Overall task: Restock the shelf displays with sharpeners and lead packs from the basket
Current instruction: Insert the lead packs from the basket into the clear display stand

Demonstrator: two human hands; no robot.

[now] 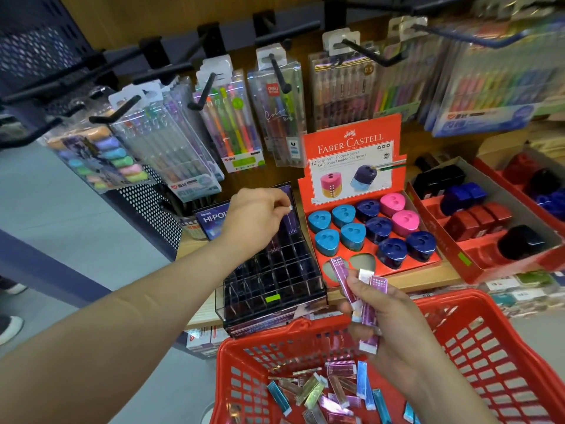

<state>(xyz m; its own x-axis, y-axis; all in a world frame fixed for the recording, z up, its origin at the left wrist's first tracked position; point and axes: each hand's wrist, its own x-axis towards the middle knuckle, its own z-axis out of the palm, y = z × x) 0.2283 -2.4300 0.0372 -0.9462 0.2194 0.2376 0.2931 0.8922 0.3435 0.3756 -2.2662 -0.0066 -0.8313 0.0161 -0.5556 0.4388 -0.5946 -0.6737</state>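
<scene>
Left hand [256,215] curled, fingertips pinching one small lead pack [289,207] over the dark gridded rack [275,280]. Right hand [388,325] grips a fan of purple lead packs [343,270] above the red basket [452,293]; loose packs [336,390] litter its floor. Just beside the rack, red box [351,139] holding blue, navy and pink sharpeners [379,228]

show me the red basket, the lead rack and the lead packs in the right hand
red basket [452,296]: head view, on its far rim
lead rack [250,310]: head view, on its clear front wall
lead packs [342,275]: head view, on the leftmost purple pack
</scene>
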